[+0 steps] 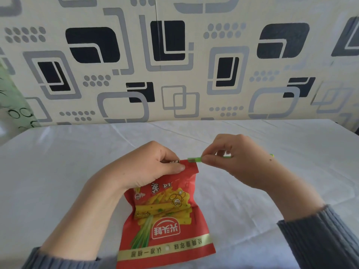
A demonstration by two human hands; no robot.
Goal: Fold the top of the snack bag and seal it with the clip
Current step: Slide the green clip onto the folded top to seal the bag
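A red snack bag [165, 218] lies on the table in front of me, its printed side up and its far end folded over. My left hand [149, 164] pinches that folded top, thumb pressed on the red foil. My right hand [239, 158] holds a thin green clip [194, 159] by its middle. The clip's left tip touches the right corner of the fold. Its far end pokes out to the right behind my hand. Whether the clip's jaws surround the fold is hidden.
A white cloth covers the table [58, 162]. A patterned wall panel [174, 65] with grey and black shapes rises just behind the table's far edge. A green patterned object [11, 101] stands at the far left.
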